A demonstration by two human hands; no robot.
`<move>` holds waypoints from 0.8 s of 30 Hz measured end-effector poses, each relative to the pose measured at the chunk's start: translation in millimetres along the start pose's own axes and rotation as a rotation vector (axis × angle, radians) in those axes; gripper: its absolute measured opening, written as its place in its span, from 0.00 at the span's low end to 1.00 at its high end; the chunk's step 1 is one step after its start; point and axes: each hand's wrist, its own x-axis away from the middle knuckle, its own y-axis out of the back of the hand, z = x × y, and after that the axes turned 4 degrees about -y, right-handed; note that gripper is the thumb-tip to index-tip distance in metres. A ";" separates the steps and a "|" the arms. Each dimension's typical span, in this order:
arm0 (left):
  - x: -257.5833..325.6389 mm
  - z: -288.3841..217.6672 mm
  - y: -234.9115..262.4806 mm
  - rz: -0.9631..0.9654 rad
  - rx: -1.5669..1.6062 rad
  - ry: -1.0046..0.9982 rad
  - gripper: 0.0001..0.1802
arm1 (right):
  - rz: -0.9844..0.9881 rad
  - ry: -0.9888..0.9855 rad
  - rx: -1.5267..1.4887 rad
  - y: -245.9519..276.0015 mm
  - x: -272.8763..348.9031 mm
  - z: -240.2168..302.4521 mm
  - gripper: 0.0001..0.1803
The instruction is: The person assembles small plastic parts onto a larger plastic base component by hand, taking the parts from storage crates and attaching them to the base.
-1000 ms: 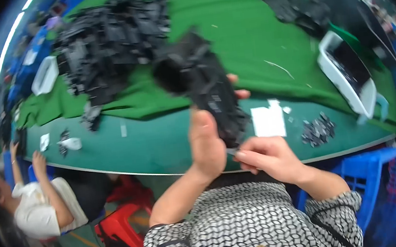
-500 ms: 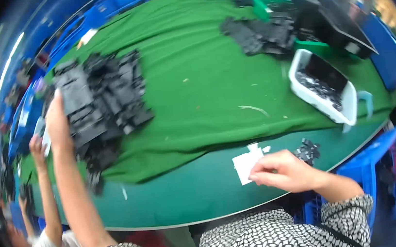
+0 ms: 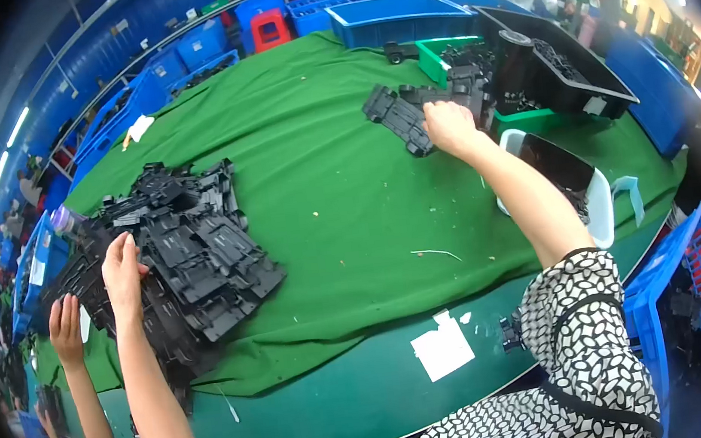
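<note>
My right hand [image 3: 450, 128] reaches to the far right, its fingers closed over the edge of a flat black plastic chassis part [image 3: 398, 120]. The fingertips are partly hidden there, beside more black parts [image 3: 465, 89]. At the left, my left hand [image 3: 123, 275] lies against a large heap of black plastic chassis parts [image 3: 204, 257]. Its fingers are stretched out with the thumb apart, and I see nothing held in them. Near the front edge lie a white paper square [image 3: 443, 351] and a few small black pieces [image 3: 511, 332], partly covered by my sleeve.
A white tub [image 3: 598, 206] of small parts, a green bin [image 3: 432, 62] and a large black crate [image 3: 604, 95] stand at the right. A blue crate [image 3: 397, 16] sits at the far edge. A co-worker's hand [image 3: 65, 325] is close to my left arm. Green cloth [image 3: 330, 195] covers most of the table.
My right hand has gone from the white paper to the black parts at the far right and taken hold of one. My left hand has loosened on the heap. The view has shifted.
</note>
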 end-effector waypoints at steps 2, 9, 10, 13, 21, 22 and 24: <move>18.1 -9.2 6.1 -0.035 0.024 -0.037 0.23 | 0.010 -0.022 0.016 -13.8 -5.3 7.8 0.07; 77.4 -54.5 3.5 -0.128 0.140 -0.223 0.18 | -0.051 -0.116 -0.422 26.9 8.8 4.4 0.16; 87.2 -64.4 -3.1 -0.110 0.125 -0.262 0.17 | -0.061 -0.069 -0.585 30.8 14.3 0.2 0.14; 122.3 -105.8 -32.9 0.073 0.000 -0.424 0.14 | 0.518 -0.332 -1.518 84.6 50.3 2.1 0.08; 157.4 -162.8 -79.3 0.727 0.203 -0.615 0.29 | 1.096 -0.148 -1.729 155.3 139.7 16.0 0.16; 162.7 -172.5 -75.9 0.826 0.120 -0.540 0.31 | 1.145 -0.158 -1.710 153.7 149.1 15.0 0.18; 155.7 -167.2 -73.1 0.829 0.146 -0.435 0.31 | 1.151 -0.143 -1.695 152.0 162.1 4.6 0.18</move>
